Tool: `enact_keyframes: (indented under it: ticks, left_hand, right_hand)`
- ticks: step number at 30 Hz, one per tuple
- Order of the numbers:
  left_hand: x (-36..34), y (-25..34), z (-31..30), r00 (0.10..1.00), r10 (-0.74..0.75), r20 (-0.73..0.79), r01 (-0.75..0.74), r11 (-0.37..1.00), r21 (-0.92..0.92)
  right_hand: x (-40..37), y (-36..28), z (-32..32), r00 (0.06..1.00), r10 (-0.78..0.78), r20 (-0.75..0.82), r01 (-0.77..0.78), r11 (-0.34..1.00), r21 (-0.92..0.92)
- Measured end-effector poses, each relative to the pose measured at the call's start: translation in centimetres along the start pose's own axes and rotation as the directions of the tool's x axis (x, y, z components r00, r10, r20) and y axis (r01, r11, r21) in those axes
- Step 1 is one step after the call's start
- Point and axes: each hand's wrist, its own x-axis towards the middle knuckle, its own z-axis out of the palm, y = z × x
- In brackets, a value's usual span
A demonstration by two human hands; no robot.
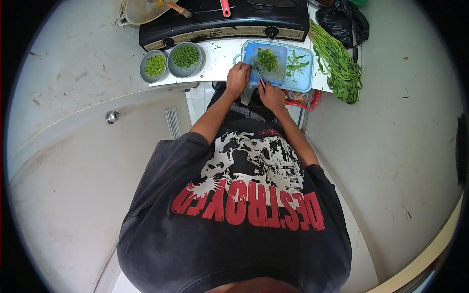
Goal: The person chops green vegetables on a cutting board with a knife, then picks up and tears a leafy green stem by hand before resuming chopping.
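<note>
On the blue cutting board (279, 77) lies a small pile of chopped greens (267, 59), with loose leaf pieces (296, 64) to its right on the light blue tray (307, 80). My right hand (272, 96) is closed round the handle of a knife (257, 69), whose blade points up and left beside the pile. At the board's left edge is my left hand (238, 79), its fingers bent together; whether they pinch anything is too small to tell. Two grey bowls of chopped greens, one light green (155, 65) and one darker (186, 56), stand to the left.
Behind the board is a black stove (234, 28) with a pan (141, 10) at its left and a red handle (225, 8). A bunch of leafy greens (339, 68) and a black plastic bag (342, 22) lie at the right. A red basket (312, 101) sits below the counter.
</note>
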Motion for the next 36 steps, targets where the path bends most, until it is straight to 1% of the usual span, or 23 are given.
enact_keyframes:
  ticks: [2, 5, 8, 11, 14, 17, 20, 23, 26, 29, 32, 36]
  left_hand:
    - [0.0, -0.1, 0.0, 0.999, 0.022, 0.026, -0.024, 0.998, 0.062]
    - [-0.1, 0.0, -0.1, 0.998, 0.049, 0.038, -0.052, 0.994, 0.093]
    - [-0.3, 0.3, -0.5, 0.995, 0.091, 0.049, -0.096, 0.989, 0.112]
    - [-0.6, 0.1, -0.5, 0.994, 0.1, 0.038, -0.103, 0.989, 0.106]
    - [-0.8, -0.6, 0.2, 0.997, 0.062, 0.034, -0.065, 0.993, 0.1]
    - [-0.6, -0.7, 0.3, 1.0, 0.002, 0.011, -0.002, 1.0, 0.024]
    - [-0.7, -0.4, 0.7, 0.997, -0.075, -0.034, 0.078, 0.993, 0.089]
    - [-0.7, -0.6, 0.9, 0.992, -0.12, -0.043, 0.123, 0.991, 0.061]
    - [-0.6, -0.7, 0.7, 0.991, -0.123, -0.048, 0.125, 0.992, 0.029]
    - [-0.5, -0.7, 0.7, 0.989, -0.147, -0.022, 0.148, 0.989, 0.025]
    - [-0.4, -0.8, 0.7, 0.987, -0.161, -0.001, 0.161, 0.986, 0.034]
    - [-0.4, -0.6, 0.5, 0.989, -0.147, 0.007, 0.146, 0.989, 0.033]
  right_hand:
    - [0.2, 0.0, 0.2, 1.0, -0.011, 0.014, 0.011, 1.0, -0.001]
    - [0.3, 0.7, 1.7, 0.999, -0.037, 0.001, 0.037, 0.999, -0.027]
    - [0.9, 0.4, 1.8, 0.998, -0.054, -0.023, 0.052, 0.995, -0.082]
    - [1.8, -0.1, 1.8, 0.999, -0.041, -0.01, 0.04, 0.997, -0.062]
    - [1.6, 0.1, 1.5, 0.995, -0.089, -0.05, 0.087, 0.995, -0.053]
    - [0.8, 0.9, 0.9, 0.997, -0.036, -0.07, 0.034, 0.999, -0.027]
    - [0.3, 1.7, 0.6, 0.998, -0.015, -0.061, 0.015, 1.0, 0.002]
    - [0.1, 1.8, 0.5, 0.999, -0.044, -0.031, 0.045, 0.999, 0.014]
    - [0.2, 1.6, 0.7, 0.999, -0.052, -0.003, 0.052, 0.999, 0.004]
    - [0.1, 1.2, 0.8, 0.995, -0.099, -0.025, 0.099, 0.995, -0.009]
    - [0.5, 1.2, 1.1, 0.994, -0.084, 0.064, 0.084, 0.996, -0.01]
    - [1.2, 0.4, 1.1, 0.997, -0.055, 0.053, 0.057, 0.998, -0.033]
